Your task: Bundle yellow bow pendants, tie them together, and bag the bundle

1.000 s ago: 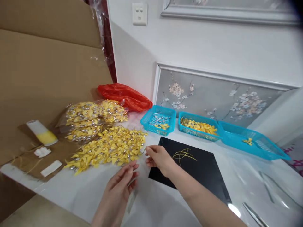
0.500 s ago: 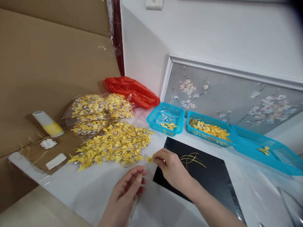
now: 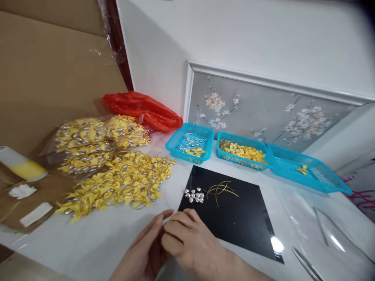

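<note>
My left hand [image 3: 146,249] and my right hand [image 3: 191,242] meet at the near edge of a black board [image 3: 234,218]. The fingers of both are curled together. A sliver of a small yellow petal piece [image 3: 179,212] shows at my right fingertips; the rest is hidden behind the fingers. What my left fingers grip cannot be made out. Just beyond the hands, several silver beads [image 3: 195,195] lie clustered on the board, beside a few thin gold wires [image 3: 221,191]. To the left spreads a heap of yellow flower pieces with silver beads [image 3: 125,177].
Clear bags of yellow pieces [image 3: 83,136] and a red plastic bag [image 3: 140,111] sit behind the heap. Along the wall stand a blue basket [image 3: 175,146], a second blue basket [image 3: 243,160] and a blue tray [image 3: 316,183]. Metal tweezers [image 3: 307,265] lie at right.
My right hand has come down and left with the yellow piece to meet my left hand. The silver beads on the board are now uncovered. The view has swung right.
</note>
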Demonstrator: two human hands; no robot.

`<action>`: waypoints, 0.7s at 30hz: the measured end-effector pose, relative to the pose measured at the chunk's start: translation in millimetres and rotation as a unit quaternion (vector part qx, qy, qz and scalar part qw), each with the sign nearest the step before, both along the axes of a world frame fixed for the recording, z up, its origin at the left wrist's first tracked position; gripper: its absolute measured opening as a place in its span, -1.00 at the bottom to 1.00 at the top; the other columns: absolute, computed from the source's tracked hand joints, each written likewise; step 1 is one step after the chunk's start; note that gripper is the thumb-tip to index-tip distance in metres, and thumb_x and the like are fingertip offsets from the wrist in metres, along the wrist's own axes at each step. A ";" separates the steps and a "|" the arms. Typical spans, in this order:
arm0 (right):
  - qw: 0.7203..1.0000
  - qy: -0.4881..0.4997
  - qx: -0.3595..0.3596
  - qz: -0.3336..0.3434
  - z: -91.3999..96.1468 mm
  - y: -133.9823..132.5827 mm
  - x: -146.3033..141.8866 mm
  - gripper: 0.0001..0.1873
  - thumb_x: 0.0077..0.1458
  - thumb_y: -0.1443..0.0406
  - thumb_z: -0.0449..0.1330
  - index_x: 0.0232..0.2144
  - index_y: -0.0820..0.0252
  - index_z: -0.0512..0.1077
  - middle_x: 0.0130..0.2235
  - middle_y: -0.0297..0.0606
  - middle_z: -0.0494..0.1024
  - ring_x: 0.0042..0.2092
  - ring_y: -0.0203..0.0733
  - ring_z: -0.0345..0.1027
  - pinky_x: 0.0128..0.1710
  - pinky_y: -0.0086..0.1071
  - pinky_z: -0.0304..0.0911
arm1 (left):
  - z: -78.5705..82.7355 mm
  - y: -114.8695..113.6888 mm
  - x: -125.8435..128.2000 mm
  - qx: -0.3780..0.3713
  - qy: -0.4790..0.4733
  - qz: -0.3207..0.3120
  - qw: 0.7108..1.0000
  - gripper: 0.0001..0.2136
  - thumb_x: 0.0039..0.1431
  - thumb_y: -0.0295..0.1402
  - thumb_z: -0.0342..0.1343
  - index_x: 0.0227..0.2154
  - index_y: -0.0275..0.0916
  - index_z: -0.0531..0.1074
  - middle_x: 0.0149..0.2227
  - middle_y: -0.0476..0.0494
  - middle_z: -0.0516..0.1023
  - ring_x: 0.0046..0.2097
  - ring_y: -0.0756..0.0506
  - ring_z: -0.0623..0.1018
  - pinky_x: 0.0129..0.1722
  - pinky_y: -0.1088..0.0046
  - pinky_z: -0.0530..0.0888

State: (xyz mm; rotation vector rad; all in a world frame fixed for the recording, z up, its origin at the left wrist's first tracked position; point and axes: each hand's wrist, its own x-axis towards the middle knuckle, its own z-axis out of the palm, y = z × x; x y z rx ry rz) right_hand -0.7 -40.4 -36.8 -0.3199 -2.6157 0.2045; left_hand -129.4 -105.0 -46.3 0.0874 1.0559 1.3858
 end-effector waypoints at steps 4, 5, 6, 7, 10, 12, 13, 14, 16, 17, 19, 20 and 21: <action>0.998 0.038 -0.055 0.017 1.3 -2.2 5.3 -0.85 0.21 0.35 0.04 -0.17 0.13 0.35 -0.12 -0.31 0.49 -0.04 -0.18 0.25 -0.10 -0.25 0.13 | 5.9 -7.5 -9.4 -0.006 -0.010 0.012 1.000 -0.66 -0.02 -0.42 0.22 -0.11 -0.26 0.47 -0.14 -0.23 0.56 -0.15 -0.16 0.56 -0.25 0.40 0.53; 0.995 0.051 -0.084 0.014 2.6 0.6 7.4 -0.79 0.18 0.38 0.05 -0.13 0.12 0.35 -0.09 -0.31 0.48 -0.03 -0.18 0.25 -0.10 -0.26 0.13 | 9.6 -10.1 -11.8 -0.006 -0.001 0.020 1.000 -0.67 0.00 -0.44 0.20 -0.11 -0.26 0.46 -0.13 -0.24 0.56 -0.15 -0.16 0.56 -0.26 0.41 0.53; 0.991 0.068 -0.117 0.000 3.6 4.9 8.5 -0.74 0.16 0.42 0.04 -0.10 0.12 0.35 -0.07 -0.29 0.47 -0.04 -0.19 0.26 -0.10 -0.28 0.15 | 13.3 -12.7 -13.8 -0.010 0.011 0.031 0.999 -0.69 0.03 -0.46 0.18 -0.11 -0.26 0.46 -0.12 -0.26 0.56 -0.14 -0.16 0.56 -0.27 0.42 0.54; 0.984 0.086 -0.156 -0.024 4.2 10.5 7.9 -0.70 0.14 0.45 0.02 -0.09 0.13 0.35 -0.08 -0.26 0.46 -0.07 -0.20 0.28 -0.11 -0.30 0.17 | 16.6 -15.0 -15.3 -0.015 0.023 0.047 0.999 -0.71 0.05 -0.48 0.15 -0.11 -0.27 0.45 -0.10 -0.28 0.55 -0.12 -0.16 0.56 -0.27 0.44 0.54; 0.950 0.122 -0.263 -0.119 2.3 29.3 -6.4 -0.74 0.14 0.46 0.00 -0.18 0.19 0.42 -0.22 -0.22 0.49 -0.22 -0.24 0.35 -0.22 -0.40 0.24 | 21.6 -19.6 -17.0 -0.027 0.063 0.097 0.993 -0.76 0.10 -0.56 0.07 -0.15 -0.34 0.45 -0.06 -0.36 0.53 -0.06 -0.18 0.54 -0.24 0.48 0.54; 0.935 0.116 -0.297 -0.154 -1.2 37.9 -25.1 -0.80 0.12 0.43 0.06 -0.26 0.20 0.46 -0.27 -0.23 0.49 -0.29 -0.26 0.37 -0.28 -0.43 0.25 | 21.1 -20.8 -16.1 -0.024 0.086 0.113 0.990 -0.75 0.10 -0.61 0.04 -0.15 -0.36 0.44 -0.05 -0.37 0.52 -0.05 -0.17 0.53 -0.22 0.48 0.54; 0.934 0.109 -0.302 -0.159 -3.3 40.1 -35.7 -0.83 0.10 0.41 0.10 -0.28 0.20 0.47 -0.28 -0.24 0.49 -0.32 -0.27 0.36 -0.28 -0.43 0.25 | 20.5 -21.1 -15.3 -0.021 0.092 0.115 0.989 -0.74 0.10 -0.62 0.04 -0.13 -0.36 0.43 -0.04 -0.37 0.52 -0.04 -0.18 0.53 -0.22 0.47 0.55; 0.934 0.101 -0.303 -0.162 -5.3 41.2 -46.2 -0.85 0.09 0.39 0.13 -0.29 0.19 0.48 -0.28 -0.25 0.49 -0.33 -0.28 0.36 -0.28 -0.44 0.24 | 19.8 -21.4 -14.5 -0.017 0.094 0.113 0.989 -0.72 0.09 -0.62 0.05 -0.12 -0.35 0.42 -0.03 -0.37 0.51 -0.03 -0.19 0.52 -0.21 0.46 0.55; 0.933 0.087 -0.304 -0.172 -8.8 41.3 -64.7 -0.87 0.05 0.32 0.19 -0.31 0.18 0.50 -0.27 -0.26 0.50 -0.35 -0.27 0.36 -0.29 -0.43 0.24 | 19.2 -22.5 -13.4 -0.005 0.086 0.105 0.991 -0.67 0.08 -0.61 0.08 -0.06 -0.32 0.39 -0.04 -0.35 0.52 0.00 -0.21 0.50 -0.20 0.44 0.55; 0.932 0.082 -0.304 -0.179 -10.2 41.1 -71.8 -0.88 0.03 0.30 0.20 -0.33 0.17 0.51 -0.27 -0.26 0.50 -0.35 -0.26 0.36 -0.30 -0.43 0.23 | 19.1 -23.3 -13.4 -0.002 0.081 0.104 0.991 -0.64 0.07 -0.59 0.10 -0.04 -0.31 0.36 -0.05 -0.34 0.53 -0.01 -0.21 0.50 -0.21 0.44 0.55; 0.931 0.077 -0.303 -0.187 -11.9 41.7 -80.3 -0.91 0.01 0.31 0.21 -0.38 0.17 0.51 -0.31 -0.27 0.50 -0.34 -0.23 0.37 -0.32 -0.42 0.22 | 19.1 -25.2 -14.5 -0.005 0.080 0.110 0.991 -0.59 0.05 -0.56 0.14 0.01 -0.28 0.32 -0.11 -0.33 0.56 -0.05 -0.21 0.53 -0.26 0.46 0.56; 0.931 0.078 -0.304 -0.186 -12.2 42.7 -81.4 -0.92 0.01 0.35 0.20 -0.41 0.17 0.51 -0.34 -0.28 0.50 -0.34 -0.23 0.36 -0.32 -0.43 0.21 | 18.8 -26.2 -15.6 -0.011 0.086 0.116 0.989 -0.57 0.04 -0.54 0.15 0.02 -0.28 0.30 -0.15 -0.33 0.58 -0.09 -0.20 0.55 -0.28 0.47 0.55; 0.932 0.079 -0.304 -0.181 -12.0 44.2 -80.4 -0.91 0.00 0.39 0.18 -0.43 0.18 0.50 -0.36 -0.29 0.50 -0.35 -0.25 0.36 -0.33 -0.44 0.20 | 18.2 -27.2 -16.8 -0.017 0.094 0.119 0.988 -0.56 0.03 -0.53 0.16 0.02 -0.28 0.30 -0.18 -0.33 0.59 -0.13 -0.18 0.57 -0.30 0.48 0.55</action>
